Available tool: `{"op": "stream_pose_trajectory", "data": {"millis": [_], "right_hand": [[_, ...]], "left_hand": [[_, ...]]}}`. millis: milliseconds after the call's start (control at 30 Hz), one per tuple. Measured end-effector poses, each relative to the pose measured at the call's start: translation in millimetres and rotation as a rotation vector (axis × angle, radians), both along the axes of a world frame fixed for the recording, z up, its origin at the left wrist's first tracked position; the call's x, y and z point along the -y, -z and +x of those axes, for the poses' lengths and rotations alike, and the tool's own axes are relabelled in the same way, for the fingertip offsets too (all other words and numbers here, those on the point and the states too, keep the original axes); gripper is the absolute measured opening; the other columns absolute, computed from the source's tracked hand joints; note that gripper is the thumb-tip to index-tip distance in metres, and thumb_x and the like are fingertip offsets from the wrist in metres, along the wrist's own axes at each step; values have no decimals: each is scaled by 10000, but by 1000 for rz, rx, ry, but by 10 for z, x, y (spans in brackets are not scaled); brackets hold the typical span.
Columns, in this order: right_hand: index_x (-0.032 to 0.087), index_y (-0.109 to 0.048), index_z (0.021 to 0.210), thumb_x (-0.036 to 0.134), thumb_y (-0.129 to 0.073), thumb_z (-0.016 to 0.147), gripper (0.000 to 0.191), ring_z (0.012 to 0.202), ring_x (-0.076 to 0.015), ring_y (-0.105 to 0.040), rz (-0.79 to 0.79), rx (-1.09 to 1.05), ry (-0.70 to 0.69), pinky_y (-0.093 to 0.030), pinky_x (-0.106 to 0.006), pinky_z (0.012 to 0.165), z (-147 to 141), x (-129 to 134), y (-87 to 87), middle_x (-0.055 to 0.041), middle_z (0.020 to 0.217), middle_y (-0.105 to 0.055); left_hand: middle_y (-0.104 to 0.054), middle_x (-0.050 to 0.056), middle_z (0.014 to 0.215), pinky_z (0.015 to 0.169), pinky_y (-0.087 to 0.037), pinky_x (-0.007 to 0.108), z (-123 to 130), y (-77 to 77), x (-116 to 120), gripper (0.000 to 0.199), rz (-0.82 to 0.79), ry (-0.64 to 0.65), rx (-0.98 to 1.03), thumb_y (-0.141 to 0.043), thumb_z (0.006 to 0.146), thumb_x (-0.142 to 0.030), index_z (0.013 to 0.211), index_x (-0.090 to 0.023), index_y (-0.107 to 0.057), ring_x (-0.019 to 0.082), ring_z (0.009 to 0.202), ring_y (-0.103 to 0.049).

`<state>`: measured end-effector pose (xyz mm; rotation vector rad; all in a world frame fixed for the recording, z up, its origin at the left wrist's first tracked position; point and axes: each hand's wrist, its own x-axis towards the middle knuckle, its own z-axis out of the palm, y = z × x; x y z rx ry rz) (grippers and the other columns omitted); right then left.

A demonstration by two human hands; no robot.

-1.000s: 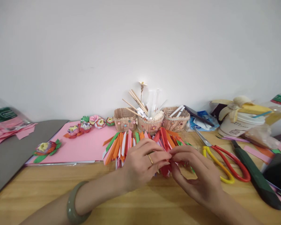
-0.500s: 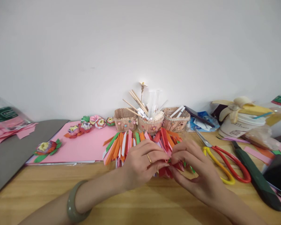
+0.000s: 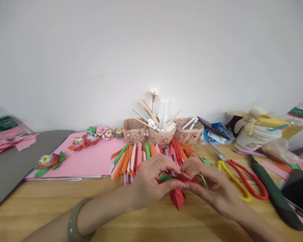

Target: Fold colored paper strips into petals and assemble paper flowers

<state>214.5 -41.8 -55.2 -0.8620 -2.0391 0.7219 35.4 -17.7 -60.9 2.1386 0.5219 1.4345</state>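
Observation:
My left hand [image 3: 148, 181] has its thumb and fingers pinched on a red and green folded-paper piece [image 3: 177, 199]. My right hand [image 3: 210, 183] pinches the same piece from the other side, the two thumbs meeting at its middle. A pointed red flap hangs below the thumbs, and green shows beside the left fingers; the fingers hide much of the rest. Behind the hands lie rows of folded paper strips [image 3: 128, 159] in orange, white, pink, green and red, partly covered by my knuckles.
Finished paper flowers [image 3: 48, 160] sit on and beside pink sheets [image 3: 91, 159] at left. Small woven baskets [image 3: 135, 131] stand against the wall. Scissors [image 3: 249, 181], a dark green cutter [image 3: 275, 195], a phone [image 3: 299, 190] and a lidded cup [image 3: 252, 137] with banana peel are at right.
The thumbs have come together, and the folded piece has turned so that its red flap points down and green shows on the left. The view has shifted slightly.

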Motion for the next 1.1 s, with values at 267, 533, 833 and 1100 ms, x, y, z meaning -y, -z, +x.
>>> {"op": "stream_pose_trajectory", "data": {"millis": [267,533,833,1100], "right_hand": [[206,-503,739,217,-530,845,110,721,-149,-537,-43,-16,-14,-441,-279,650,38,-48,65,-16,761,-557],[209,-511,743,170,-552,826,100,736,-144,-540,-20,-11,-11,-434,-272,663,45,-67,68,-6,774,-564],[204,-507,735,190,-547,831,105,738,-149,-544,-31,8,0,-434,-274,667,53,-67,63,-12,774,-567],[202,-514,727,198,-558,825,108,726,-141,-544,-51,11,10,-430,-254,656,60,-58,56,-9,768,-571]], "left_hand": [[-657,61,749,689,-496,283,-5,28,25,65,-115,-34,-21,-622,746,-222,757,-158,-619,148,733,-604],[-657,51,779,715,-484,289,3,52,28,70,-201,-36,-30,-625,744,-220,785,-164,-616,147,757,-599],[-648,51,760,701,-473,284,2,85,3,67,-146,-24,-18,-612,756,-222,780,-159,-612,147,745,-587],[-637,44,772,718,-456,264,2,85,-5,48,-167,-21,-38,-626,743,-187,775,-156,-608,139,764,-574]]}}
